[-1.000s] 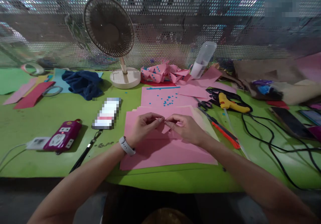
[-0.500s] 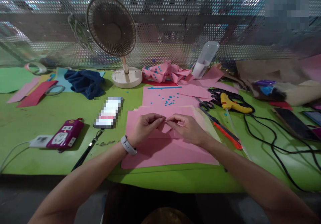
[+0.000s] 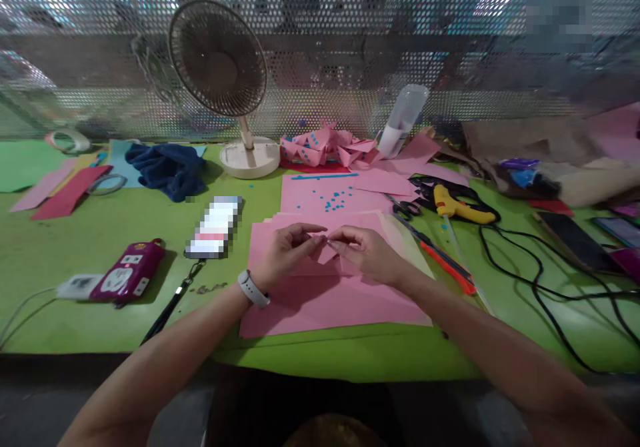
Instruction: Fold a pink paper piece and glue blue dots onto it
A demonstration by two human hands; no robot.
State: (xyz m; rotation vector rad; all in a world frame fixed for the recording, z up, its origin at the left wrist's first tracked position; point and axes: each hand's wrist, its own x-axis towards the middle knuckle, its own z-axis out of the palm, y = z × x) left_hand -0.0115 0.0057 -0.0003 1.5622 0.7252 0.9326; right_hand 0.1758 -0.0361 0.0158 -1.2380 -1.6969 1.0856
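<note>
- From my head camera, my left hand (image 3: 286, 255) and my right hand (image 3: 369, 255) meet fingertip to fingertip over the middle of the green table (image 3: 100, 233).
- Both hands are pinched onto a small pink paper piece (image 3: 327, 253), thumb and forefinger of each closed on its top edge. It hangs between my hands, just above the stack of pink sheets (image 3: 325, 303).
- A white watch band (image 3: 251, 289) sits on my left wrist.
- Just behind my hands lies a pink sheet scattered with blue bits (image 3: 325, 197).
- To my right lie scissors (image 3: 404, 208), a yellow glue gun (image 3: 457, 207) and an orange-handled knife (image 3: 445, 265), well apart from my fingers.
- To my left lies a magenta power strip (image 3: 125, 279). Farther back are a dark blue cloth (image 3: 165, 167) and a desk fan (image 3: 220, 60).
</note>
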